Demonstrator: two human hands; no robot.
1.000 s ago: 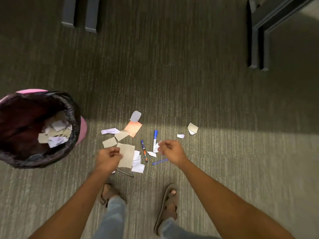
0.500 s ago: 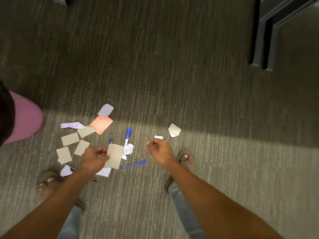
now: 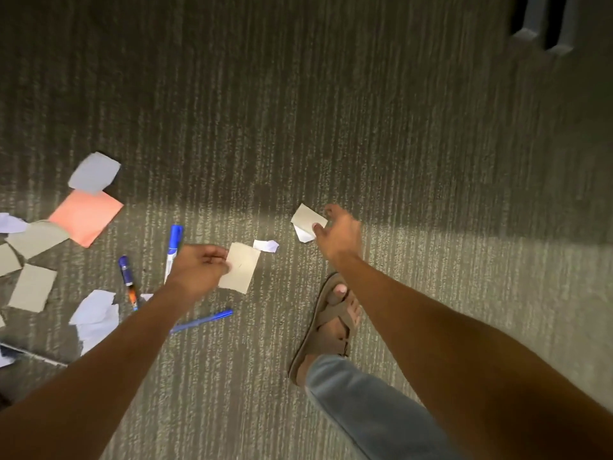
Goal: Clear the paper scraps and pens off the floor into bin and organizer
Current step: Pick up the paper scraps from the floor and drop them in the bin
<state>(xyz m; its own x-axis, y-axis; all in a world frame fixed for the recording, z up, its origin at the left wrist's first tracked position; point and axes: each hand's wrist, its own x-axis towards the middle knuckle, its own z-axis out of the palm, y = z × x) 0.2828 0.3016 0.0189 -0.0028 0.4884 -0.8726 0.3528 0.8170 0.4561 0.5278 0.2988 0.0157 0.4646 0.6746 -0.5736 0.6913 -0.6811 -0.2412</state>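
My left hand pinches a beige paper scrap just above the carpet. My right hand reaches over a folded beige and white scrap on the floor, with its fingers spread around the scrap's right edge. A small white scrap lies between the two hands. On the left lie an orange sheet, a grey scrap, several beige pieces and a white crumpled scrap. A blue-capped white marker, a dark blue pen and a blue pen lie near my left arm.
My right foot in a brown sandal stands on the grey carpet just below my right hand. Dark furniture legs stand at the top right. A thin dark stick lies at the lower left. No bin or organizer is in view.
The view has swung right and closer to the floor, and the pink bin has left the frame. My right hand has reached out to the folded scrap. My left hand still holds the beige scrap.
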